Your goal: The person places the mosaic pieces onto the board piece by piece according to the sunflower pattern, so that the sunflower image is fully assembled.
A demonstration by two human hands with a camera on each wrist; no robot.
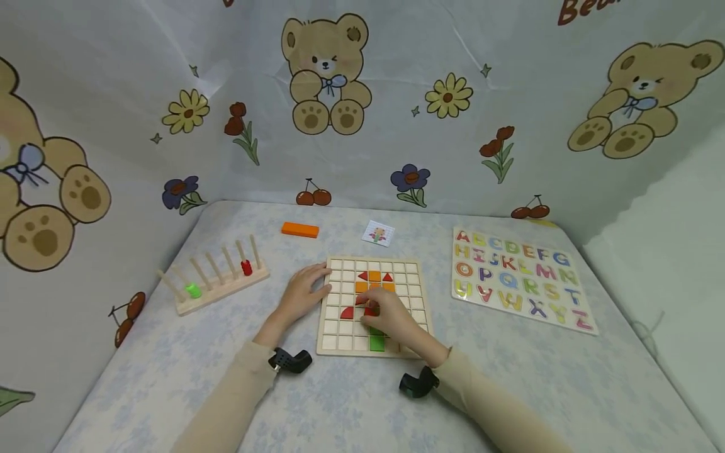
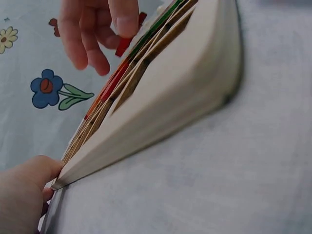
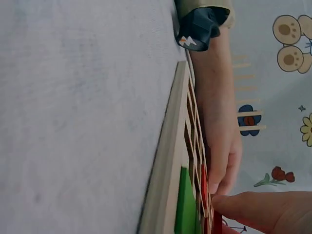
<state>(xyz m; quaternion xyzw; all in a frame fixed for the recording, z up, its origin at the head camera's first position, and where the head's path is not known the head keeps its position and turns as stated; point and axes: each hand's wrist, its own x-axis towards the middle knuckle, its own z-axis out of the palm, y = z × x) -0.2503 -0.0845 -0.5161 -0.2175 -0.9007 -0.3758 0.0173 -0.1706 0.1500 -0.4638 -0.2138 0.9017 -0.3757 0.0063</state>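
Observation:
A square wooden grid board (image 1: 324, 327) lies on the table. Along its left edge rests my left hand (image 1: 300, 292), thumb and fingers touching the rim. Over the middle of the board, my right hand (image 1: 387, 314) pinches a small red piece (image 2: 123, 47) between thumb and fingers. Orange squares (image 1: 374, 275) and red triangles (image 1: 387, 277) fill cells in the upper part. Lower down sit a red piece with a curved side (image 1: 347, 313) and green pieces (image 1: 376, 343). My right hand hides some cells around the centre.
Beyond the board are an orange block (image 1: 300, 229) and a small pattern card (image 1: 378, 233). At left stands a wooden peg rack (image 1: 223, 291) with green and red beads. A colourful alphabet board (image 1: 523, 277) lies at right. A bear-print cloth hangs behind.

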